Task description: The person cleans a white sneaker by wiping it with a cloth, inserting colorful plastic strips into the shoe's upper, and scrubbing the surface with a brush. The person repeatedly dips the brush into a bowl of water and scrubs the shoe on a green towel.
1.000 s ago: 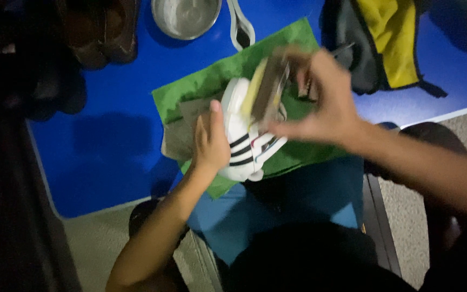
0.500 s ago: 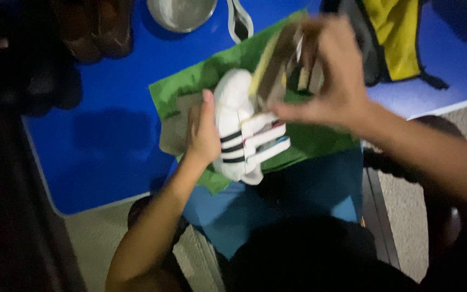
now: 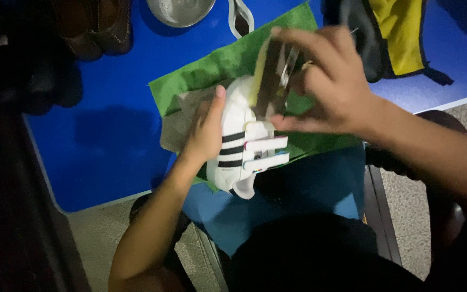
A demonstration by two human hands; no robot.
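At the centre of the frame the left hand [image 3: 206, 132] clamps the white striped shoe [image 3: 239, 146] steady on the green cloth [image 3: 212, 67] – which shields the blue table [image 3: 109, 135] – while the right hand [image 3: 331, 86] grips a brush [image 3: 270, 75] against its toe

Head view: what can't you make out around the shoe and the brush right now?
- Bristles of the brush: turned away, hidden by the right hand.
- Toe of the white shoe: covered by the brush.
- Shoe's far side: behind the left hand.
- Metal bowl: cut off by the top edge.
- Brown shoes at top left: too dark for detail.
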